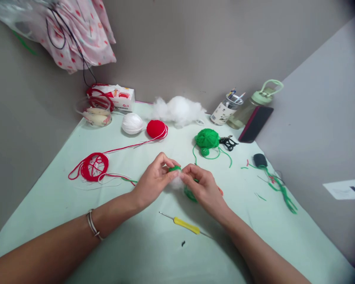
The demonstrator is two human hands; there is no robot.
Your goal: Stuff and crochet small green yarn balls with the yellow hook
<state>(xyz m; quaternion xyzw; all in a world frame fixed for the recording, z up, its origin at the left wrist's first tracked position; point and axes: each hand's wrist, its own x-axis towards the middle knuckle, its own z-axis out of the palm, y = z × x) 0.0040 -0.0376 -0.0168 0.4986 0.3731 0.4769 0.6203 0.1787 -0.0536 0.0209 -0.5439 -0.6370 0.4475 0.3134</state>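
- Landmark: yellow-handled metal crochet hook (186, 225), lying on the pale green tabletop (121, 252).
- Left hand (154, 176): fingers closed on a small green crocheted yarn piece (175, 168), held beyond the hook.
- Right hand (203, 187): fingertips pinching white fluffy fibre stuffing (176, 183) at that piece.
- Round green yarn ball (207, 138): farther beyond the hook.

From the crochet hook (187, 225) on the counter (148, 256), stuffing (180, 110) is placed at twelve o'clock, scissors (227, 141) at one and a yarn coil (90, 166) at ten.
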